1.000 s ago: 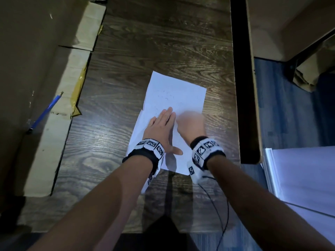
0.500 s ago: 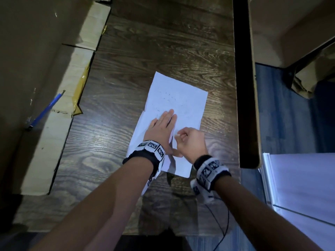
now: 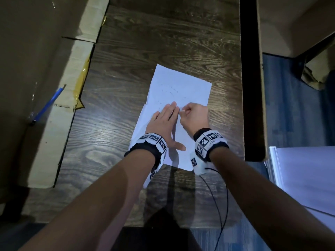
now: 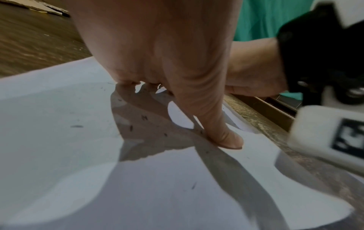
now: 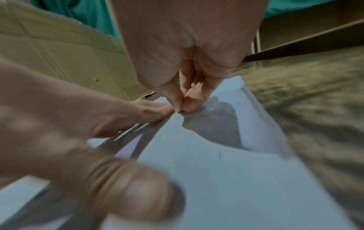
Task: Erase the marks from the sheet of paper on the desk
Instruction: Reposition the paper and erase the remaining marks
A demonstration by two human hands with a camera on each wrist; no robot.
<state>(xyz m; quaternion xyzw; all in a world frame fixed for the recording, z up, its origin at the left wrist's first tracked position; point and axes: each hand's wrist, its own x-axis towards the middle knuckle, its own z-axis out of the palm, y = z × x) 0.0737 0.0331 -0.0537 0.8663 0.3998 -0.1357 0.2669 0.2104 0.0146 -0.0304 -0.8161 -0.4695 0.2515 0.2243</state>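
A white sheet [image 3: 181,84] with short dark pencil marks [image 3: 170,92] lies on the dark wooden desk [image 3: 126,87]. My left hand [image 3: 166,122] presses flat on the sheet's lower half, fingers straight and thumb [image 4: 226,140] spread. Just right of those fingertips, my right hand [image 3: 183,111] is curled, thumb and fingers pinched on a small pale eraser [image 3: 183,111] that is almost hidden. In the right wrist view the pinched fingertips [image 5: 182,109] touch the sheet [image 5: 226,179]. Dark flecks [image 4: 143,117] lie on the paper [image 4: 59,147] near the left hand.
Cardboard flaps [image 3: 63,109] line the desk's left side, with a blue pen [image 3: 49,104] on them. A dark raised edge [image 3: 251,87] bounds the desk on the right. Beyond it lies a white stack [image 3: 308,174]. A black cable [image 3: 223,205] hangs from my right wrist.
My right hand pulled back toward me over the sheet, then moved away again up to the left fingertips. The left hand has stayed flat on the paper.
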